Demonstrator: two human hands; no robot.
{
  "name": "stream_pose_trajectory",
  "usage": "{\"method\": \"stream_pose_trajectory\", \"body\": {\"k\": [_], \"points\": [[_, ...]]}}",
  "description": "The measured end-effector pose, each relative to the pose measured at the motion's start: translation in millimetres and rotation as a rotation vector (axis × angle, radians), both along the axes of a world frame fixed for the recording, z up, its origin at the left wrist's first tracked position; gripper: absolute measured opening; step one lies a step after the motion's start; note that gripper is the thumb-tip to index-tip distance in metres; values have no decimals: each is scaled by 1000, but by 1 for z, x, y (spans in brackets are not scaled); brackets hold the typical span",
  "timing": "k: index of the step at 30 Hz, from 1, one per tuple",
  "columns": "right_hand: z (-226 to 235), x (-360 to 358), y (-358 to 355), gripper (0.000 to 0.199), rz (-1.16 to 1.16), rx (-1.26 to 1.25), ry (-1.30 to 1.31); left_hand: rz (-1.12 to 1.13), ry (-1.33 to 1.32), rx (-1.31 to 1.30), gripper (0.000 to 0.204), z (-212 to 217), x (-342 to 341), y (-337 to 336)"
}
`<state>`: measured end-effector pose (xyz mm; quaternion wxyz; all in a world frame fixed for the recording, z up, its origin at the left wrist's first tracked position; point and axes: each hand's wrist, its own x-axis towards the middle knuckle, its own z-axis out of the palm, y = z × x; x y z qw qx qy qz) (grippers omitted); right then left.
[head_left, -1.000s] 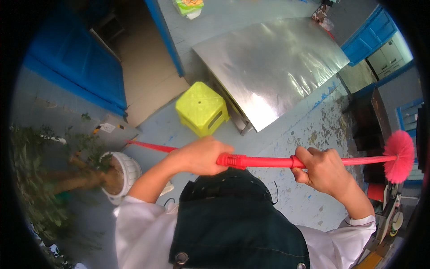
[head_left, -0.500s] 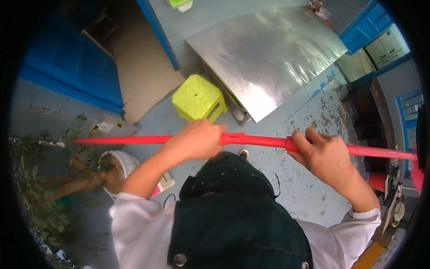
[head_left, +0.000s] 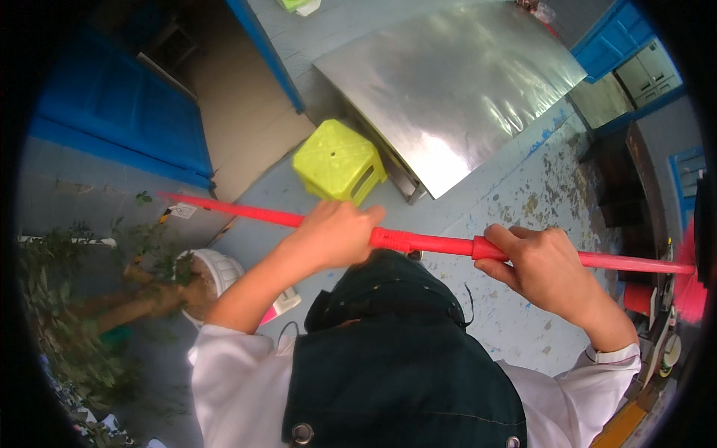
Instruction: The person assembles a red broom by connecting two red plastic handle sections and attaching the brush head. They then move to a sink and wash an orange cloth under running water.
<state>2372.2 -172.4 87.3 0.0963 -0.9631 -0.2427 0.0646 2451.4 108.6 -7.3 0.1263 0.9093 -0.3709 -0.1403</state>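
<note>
A long red broom [head_left: 429,243] lies crosswise in front of my body, its left end tilted up a little. My left hand [head_left: 334,233] is closed around the handle just left of a ribbed joint. Farther right, my right hand [head_left: 547,269] grips it beside a thicker collar, thumb and forefinger wrapped round. Pink bristles [head_left: 691,287] show at the far right end, partly cut off by the dark rim of the picture. The thin left tip of the handle reaches toward the wall above a potted plant.
A yellow-green stool [head_left: 336,158] stands ahead, beside a shiny metal-topped table [head_left: 455,82]. At left are a blue door [head_left: 119,112] and a leafy plant in a white pot [head_left: 224,272]. Worn grey floor [head_left: 515,321] spreads right, toward a dark bench and assorted objects along the wall.
The broom has tilted: its left tip has risen, and the bristled end has dropped slightly. Both hands keep their hold, and the handle's ribbed joint looks turned.
</note>
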Motion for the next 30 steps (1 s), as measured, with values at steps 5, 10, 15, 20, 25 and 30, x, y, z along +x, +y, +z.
{"method": "stream_pose_trajectory", "body": {"k": [5, 10, 15, 20, 25, 30], "points": [[-14, -1, 1, 28, -36, 68, 79, -8, -80, 47, 24, -3, 4, -1], [-34, -14, 9, 28, -35, -195, -170, -51, 57, 105, 18, 1, 15, -3], [-48, -18, 10, 23, 15, -317, -415, -44, 400, 59, 17, 1, 31, -5], [-51, -16, 8, 25, -1, -318, -402, -56, 417, 54, 14, -1, 37, -9], [-56, -10, 8, 31, -41, -162, -164, -44, 299, 155, 15, 0, 32, -12], [-69, -6, 11, 34, -72, 14, 62, -103, 181, 276, 13, 4, 30, -6]]}}
